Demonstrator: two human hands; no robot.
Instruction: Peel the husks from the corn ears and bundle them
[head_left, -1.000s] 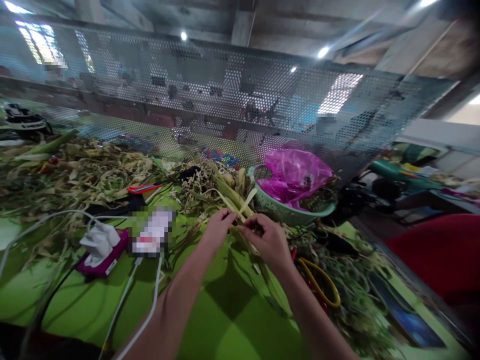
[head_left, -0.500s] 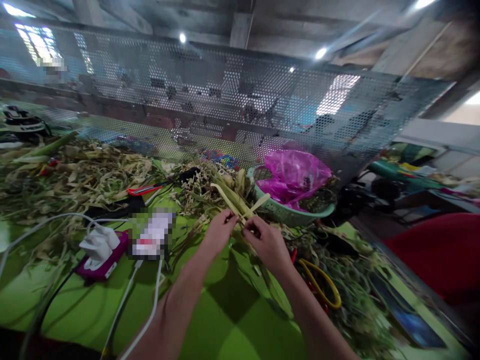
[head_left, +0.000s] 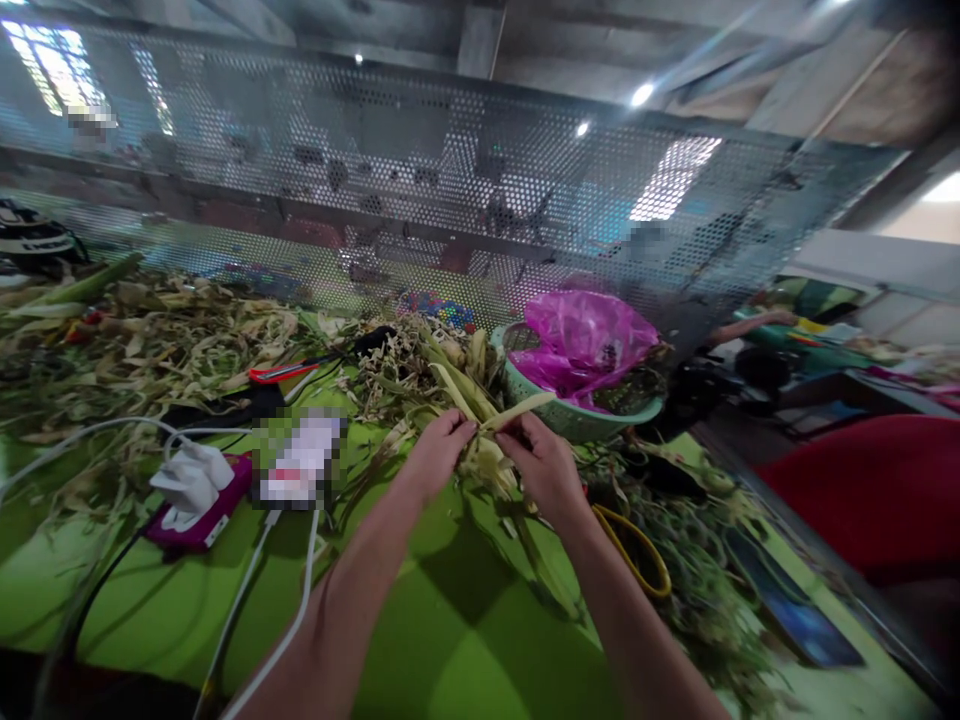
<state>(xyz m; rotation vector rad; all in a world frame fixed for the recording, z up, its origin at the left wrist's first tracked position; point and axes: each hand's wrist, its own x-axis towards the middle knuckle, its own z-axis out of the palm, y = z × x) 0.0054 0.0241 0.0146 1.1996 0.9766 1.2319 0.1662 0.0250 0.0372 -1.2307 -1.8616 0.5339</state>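
Both my hands meet over the middle of a bright green table. My left hand pinches a pale yellow-green leaf strip at its near end. My right hand is closed on the same strip just to the right, its fingers curled around the strands. One end of the strip sticks out to the right toward a green basket. Under my hands lies a heap of dry leaves and husks.
The basket holds a pink plastic bag. A purple power strip with a white plug and white cables lies at left. Yellow-handled scissors lie right of my right wrist. Perforated metal mesh walls the table's far side.
My hands have drawn slightly up and closer together. The strip's free end has swung down from pointing up to lying nearly level toward the basket.
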